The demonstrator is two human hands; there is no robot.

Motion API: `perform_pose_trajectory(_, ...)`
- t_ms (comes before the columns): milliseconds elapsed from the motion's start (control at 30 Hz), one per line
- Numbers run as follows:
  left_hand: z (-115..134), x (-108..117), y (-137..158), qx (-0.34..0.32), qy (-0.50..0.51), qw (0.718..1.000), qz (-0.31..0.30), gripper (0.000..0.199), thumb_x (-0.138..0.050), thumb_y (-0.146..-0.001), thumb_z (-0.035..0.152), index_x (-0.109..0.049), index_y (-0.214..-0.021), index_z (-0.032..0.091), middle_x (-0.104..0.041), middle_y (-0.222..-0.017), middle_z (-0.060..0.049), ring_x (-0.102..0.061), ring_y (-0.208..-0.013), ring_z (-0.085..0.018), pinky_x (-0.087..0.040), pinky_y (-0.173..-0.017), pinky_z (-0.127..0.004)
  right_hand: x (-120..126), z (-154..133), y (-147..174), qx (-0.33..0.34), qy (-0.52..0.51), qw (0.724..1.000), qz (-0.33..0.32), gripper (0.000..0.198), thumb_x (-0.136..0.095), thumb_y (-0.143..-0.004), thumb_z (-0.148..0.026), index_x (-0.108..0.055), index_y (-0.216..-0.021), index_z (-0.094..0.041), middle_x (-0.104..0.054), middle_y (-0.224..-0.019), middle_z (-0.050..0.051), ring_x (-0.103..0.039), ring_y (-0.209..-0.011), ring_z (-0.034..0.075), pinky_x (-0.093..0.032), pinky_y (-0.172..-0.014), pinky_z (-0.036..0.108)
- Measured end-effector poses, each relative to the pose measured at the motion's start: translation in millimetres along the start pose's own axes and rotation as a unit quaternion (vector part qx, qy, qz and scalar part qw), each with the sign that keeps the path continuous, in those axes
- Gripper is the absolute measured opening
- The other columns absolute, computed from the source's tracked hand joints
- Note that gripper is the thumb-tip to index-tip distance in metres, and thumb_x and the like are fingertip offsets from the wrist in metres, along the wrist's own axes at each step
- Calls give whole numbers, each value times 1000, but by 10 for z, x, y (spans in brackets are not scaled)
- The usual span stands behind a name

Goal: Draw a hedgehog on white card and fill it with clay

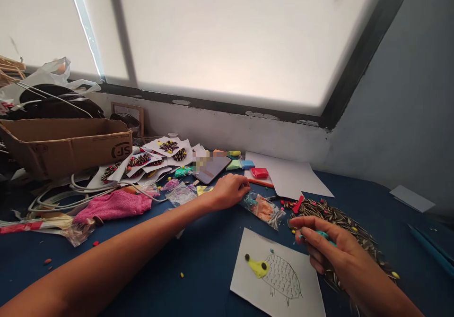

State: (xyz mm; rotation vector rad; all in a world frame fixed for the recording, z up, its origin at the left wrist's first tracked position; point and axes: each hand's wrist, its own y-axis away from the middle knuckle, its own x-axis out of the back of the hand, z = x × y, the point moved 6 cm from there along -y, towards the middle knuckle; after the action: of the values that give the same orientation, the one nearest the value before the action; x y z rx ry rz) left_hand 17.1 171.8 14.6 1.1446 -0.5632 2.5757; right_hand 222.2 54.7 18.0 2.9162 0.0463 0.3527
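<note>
My left hand [230,192] reaches across the table, fingers bent down and closed at the near-left end of a clear plastic packet [264,208] with orange and teal clay in it; the fingertips are partly hidden. My right hand [328,246] pinches a small lump of teal clay [324,235] between thumb and fingers. Below it lies a white card [248,286] with a drawn hedgehog, its head filled with yellow clay [257,268] and dark dots for eye and nose. A tiny teal bit sits above the drawn back. Striped sunflower seeds [349,225] are heaped behind and under my right hand.
Red clay [259,172] rests on white paper sheets [294,175] by the wall. A phone [213,169], seed-covered cards [170,149], a pink cloth [115,207], white cables and a cardboard box [67,147] stand at the left. A folded paper [412,199] lies far right.
</note>
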Motion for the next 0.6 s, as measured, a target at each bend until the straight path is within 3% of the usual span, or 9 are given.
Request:
perform_pose_trajectory(167,52,-6,7,-49,-75,995,38,22,-50,-88,21,-69,-78,14,-65,-90,-12,-58,-92,-24,-43,-85,-35,-31,-39,33,-34,-56,997,41,50,-79,-56,-63,-68,-79,-20,-52,-60,-3,-37,-49,7,-36,-42,20)
perform_pose_trajectory(300,359,73,73,-106,-65,989,76,26,-44,-93,16,-70,-92,16,-63,-109,-10,-54,-105,-21,-41,-93,-34,-24,-14,29,-46,-99,993,45,45,-80,-59,-60,-70,-79,-21,-53,-64,-3,-38,-52,7,-38,-42,17)
perform_pose_trajectory(333,475,70,110,-128,-12,990,65,22,-47,-92,18,-69,-92,15,-65,-101,-9,-57,-96,-19,-44,-87,-31,-19,-1,26,-43,-112,992,44,43,-80,-61,-59,-70,-81,-22,-54,-66,-3,-39,-52,7,-39,-43,17)
perform_pose_trajectory(400,690,-38,195,-148,127,980,-36,20,-56,-91,28,-68,-96,14,-67,-88,-5,-59,-79,-13,-46,-72,-24,-12,30,24,-43,-139,988,45,39,-77,-67,-56,-71,-86,-23,-55,-69,-2,-40,-54,8,-40,-44,17)
perform_pose_trajectory(467,857,-178,299,-149,186,962,-134,32,-70,-80,39,-67,-101,15,-67,-87,-3,-58,-70,-11,-44,-60,-21,-21,52,31,-49,-164,984,48,37,-73,-71,-56,-72,-89,-24,-54,-67,-2,-41,-55,9,-43,-47,18)
perform_pose_trajectory(533,950,-225,364,-169,191,957,-136,43,-78,-72,39,-66,-107,16,-68,-85,-2,-58,-67,-10,-42,-59,-20,-56,40,39,-48,-187,980,39,34,-71,-73,-55,-73,-87,-24,-53,-63,-1,-42,-56,11,-46,-49,21)
perform_pose_trajectory(600,997,-232,395,-208,185,953,-117,39,-75,-76,36,-67,-109,16,-68,-81,-1,-57,-67,-9,-42,-62,-20,-104,-6,45,-35,-211,977,18,29,-72,-71,-52,-74,-83,-25,-54,-64,0,-43,-58,13,-46,-49,23)
